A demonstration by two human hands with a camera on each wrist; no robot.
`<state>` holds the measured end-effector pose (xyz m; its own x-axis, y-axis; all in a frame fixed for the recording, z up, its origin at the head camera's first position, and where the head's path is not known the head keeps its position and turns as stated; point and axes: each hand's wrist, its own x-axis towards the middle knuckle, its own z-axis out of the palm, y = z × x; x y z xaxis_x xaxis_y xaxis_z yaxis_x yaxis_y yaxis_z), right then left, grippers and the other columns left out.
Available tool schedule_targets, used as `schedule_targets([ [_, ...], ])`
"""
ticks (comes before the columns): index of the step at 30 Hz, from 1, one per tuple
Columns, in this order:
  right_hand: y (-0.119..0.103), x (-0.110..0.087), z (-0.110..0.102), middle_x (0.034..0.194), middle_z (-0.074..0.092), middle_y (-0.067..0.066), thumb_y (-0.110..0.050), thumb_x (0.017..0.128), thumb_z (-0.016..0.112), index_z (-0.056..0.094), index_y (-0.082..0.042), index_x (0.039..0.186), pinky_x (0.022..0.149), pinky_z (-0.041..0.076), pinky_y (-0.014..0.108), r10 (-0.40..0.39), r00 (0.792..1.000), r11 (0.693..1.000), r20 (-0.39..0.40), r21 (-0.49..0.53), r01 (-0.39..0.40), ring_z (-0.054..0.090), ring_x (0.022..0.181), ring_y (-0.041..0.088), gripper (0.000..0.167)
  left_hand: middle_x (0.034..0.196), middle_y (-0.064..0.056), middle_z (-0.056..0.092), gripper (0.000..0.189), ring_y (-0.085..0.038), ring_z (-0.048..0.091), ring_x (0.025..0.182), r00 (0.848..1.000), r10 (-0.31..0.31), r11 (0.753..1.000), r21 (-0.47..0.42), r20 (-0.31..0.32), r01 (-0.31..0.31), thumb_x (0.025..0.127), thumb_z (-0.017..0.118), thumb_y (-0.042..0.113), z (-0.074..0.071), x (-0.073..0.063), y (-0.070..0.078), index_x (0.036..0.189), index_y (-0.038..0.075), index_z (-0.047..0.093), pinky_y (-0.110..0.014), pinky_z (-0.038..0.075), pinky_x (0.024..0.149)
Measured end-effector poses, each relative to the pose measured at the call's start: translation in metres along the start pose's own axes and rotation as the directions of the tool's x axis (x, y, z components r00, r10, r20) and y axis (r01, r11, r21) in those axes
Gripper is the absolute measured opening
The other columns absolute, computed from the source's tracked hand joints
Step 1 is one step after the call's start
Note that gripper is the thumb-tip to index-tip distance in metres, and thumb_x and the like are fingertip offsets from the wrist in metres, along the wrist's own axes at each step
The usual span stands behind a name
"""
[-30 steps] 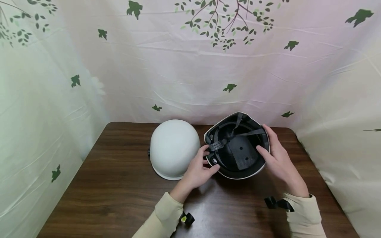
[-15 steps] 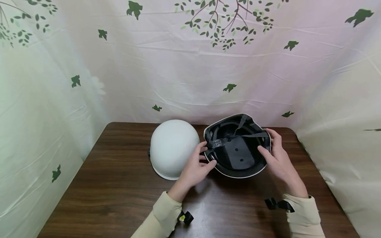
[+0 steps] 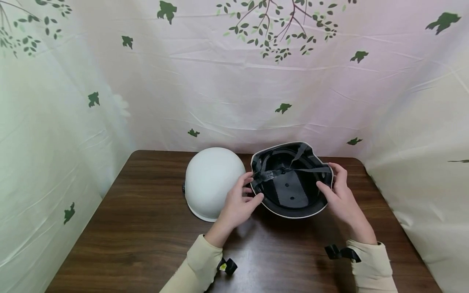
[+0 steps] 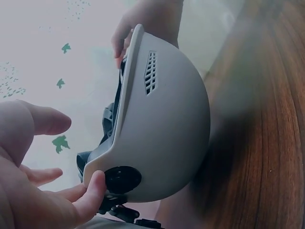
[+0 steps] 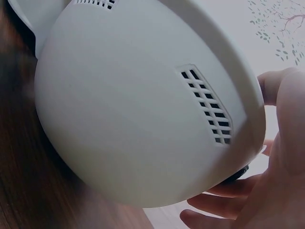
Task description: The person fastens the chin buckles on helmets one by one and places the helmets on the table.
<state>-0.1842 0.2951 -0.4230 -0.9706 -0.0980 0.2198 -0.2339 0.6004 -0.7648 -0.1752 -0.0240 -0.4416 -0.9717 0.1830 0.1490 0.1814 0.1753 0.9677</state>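
A white helmet (image 3: 289,183) lies tipped on the table, its black padded inside and chin straps facing up and toward me. My right hand (image 3: 342,199) grips its right edge, thumb over the rim and fingers around the outside. In the right wrist view its smooth shell (image 5: 128,109) and slotted vents show. My left hand (image 3: 239,201) is at the left edge with fingers spread; the left wrist view shows one fingertip (image 4: 97,186) touching the shell beside a round black knob (image 4: 123,179), the thumb apart from the rim.
A second white helmet (image 3: 214,183) stands dome up just left of the left hand. Both are near the back edge of the dark wooden table (image 3: 121,228). Pale cloth (image 3: 234,81) printed with leaves and birds hangs behind and at both sides.
The held helmet has turned and tilted slightly, its top edge sinking a little. My left hand has eased left with its thumb back from the rim; the other helmet stays put.
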Motion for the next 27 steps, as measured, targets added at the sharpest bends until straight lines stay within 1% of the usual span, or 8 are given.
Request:
schedule_targets([
  [2, 0.000, 0.000, 0.000, 0.140, 0.048, 0.034, -0.020, 0.109, 0.053, 0.010, -0.013, 0.162, 0.081, 0.041, 0.006, 0.006, 1.000, 1.000, 0.000, -0.005, -0.006, 0.063, 0.108, 0.029, 0.068, 0.150, -0.013, 0.056, 0.067, -0.030, 0.064, 0.116, 1.000, 0.006, 1.000, 0.005, -0.004, -0.006, 0.096, 0.073, 0.020, 0.000, 0.000, 0.001, 0.156, 0.010, 0.045, -0.044, 0.059, 0.095],
  [6, 0.003, -0.001, -0.001, 0.141, 0.050, 0.034, -0.021, 0.109, 0.054, 0.012, -0.013, 0.161, 0.081, 0.041, 0.008, 0.019, 1.000, 1.000, -0.003, -0.021, -0.020, 0.058, 0.101, 0.003, 0.068, 0.149, -0.015, 0.057, 0.066, -0.032, 0.064, 0.115, 0.999, 0.030, 1.000, 0.004, -0.014, -0.030, 0.095, 0.074, 0.019, -0.001, 0.001, 0.002, 0.154, 0.007, 0.047, -0.044, 0.060, 0.093],
  [8, 0.004, -0.002, -0.002, 0.143, 0.050, 0.034, -0.022, 0.109, 0.054, 0.012, -0.013, 0.161, 0.081, 0.040, 0.008, 0.028, 1.000, 0.999, -0.003, -0.022, -0.028, 0.054, 0.100, -0.003, 0.067, 0.149, -0.015, 0.057, 0.066, -0.033, 0.064, 0.116, 0.999, 0.035, 0.999, 0.000, -0.018, -0.035, 0.095, 0.074, 0.018, -0.001, 0.002, 0.002, 0.154, 0.007, 0.047, -0.047, 0.060, 0.094],
  [16, 0.008, -0.002, -0.002, 0.142, 0.053, 0.035, -0.025, 0.109, 0.055, 0.013, -0.008, 0.159, 0.079, 0.041, 0.010, 0.070, 0.998, 0.997, 0.002, -0.041, -0.070, 0.058, 0.100, 0.005, 0.067, 0.149, -0.015, 0.057, 0.067, -0.035, 0.063, 0.117, 0.999, 0.046, 0.998, -0.038, -0.027, -0.047, 0.093, 0.075, 0.015, 0.000, 0.002, 0.003, 0.154, 0.006, 0.047, -0.057, 0.057, 0.096],
  [18, 0.008, -0.002, -0.001, 0.141, 0.054, 0.035, -0.027, 0.109, 0.055, 0.013, -0.008, 0.158, 0.078, 0.041, 0.011, 0.084, 0.996, 0.996, 0.009, -0.035, -0.083, 0.060, 0.101, 0.011, 0.067, 0.149, -0.015, 0.057, 0.067, -0.035, 0.062, 0.117, 0.998, 0.050, 0.998, -0.041, -0.031, -0.051, 0.093, 0.075, 0.014, 0.000, 0.002, 0.004, 0.154, 0.006, 0.048, -0.056, 0.058, 0.095],
  [22, 0.009, -0.003, 0.000, 0.141, 0.055, 0.036, -0.029, 0.110, 0.054, 0.013, -0.008, 0.157, 0.078, 0.043, 0.011, 0.098, 0.995, 0.995, 0.024, -0.023, -0.098, 0.062, 0.105, 0.022, 0.065, 0.148, -0.014, 0.058, 0.065, -0.032, 0.061, 0.117, 0.997, 0.062, 0.998, -0.027, -0.047, -0.063, 0.093, 0.075, 0.013, 0.000, 0.002, 0.005, 0.153, 0.007, 0.049, -0.050, 0.060, 0.093],
  [24, 0.010, -0.003, 0.000, 0.139, 0.057, 0.036, -0.029, 0.110, 0.054, 0.014, -0.008, 0.155, 0.077, 0.043, 0.012, 0.096, 0.995, 0.995, 0.026, -0.027, -0.096, 0.064, 0.104, 0.021, 0.064, 0.148, -0.013, 0.059, 0.064, -0.031, 0.061, 0.117, 0.996, 0.068, 0.997, -0.020, -0.054, -0.069, 0.094, 0.075, 0.014, 0.000, 0.002, 0.005, 0.153, 0.008, 0.050, -0.048, 0.060, 0.092],
  [27, 0.011, -0.004, 0.000, 0.136, 0.060, 0.035, -0.029, 0.110, 0.054, 0.015, -0.006, 0.154, 0.076, 0.045, 0.013, 0.091, 0.996, 0.995, 0.023, -0.038, -0.090, 0.064, 0.099, 0.012, 0.063, 0.148, -0.013, 0.059, 0.064, -0.032, 0.060, 0.118, 0.996, 0.074, 0.997, -0.020, -0.057, -0.075, 0.094, 0.075, 0.013, 0.000, 0.003, 0.006, 0.152, 0.008, 0.050, -0.049, 0.060, 0.092],
])
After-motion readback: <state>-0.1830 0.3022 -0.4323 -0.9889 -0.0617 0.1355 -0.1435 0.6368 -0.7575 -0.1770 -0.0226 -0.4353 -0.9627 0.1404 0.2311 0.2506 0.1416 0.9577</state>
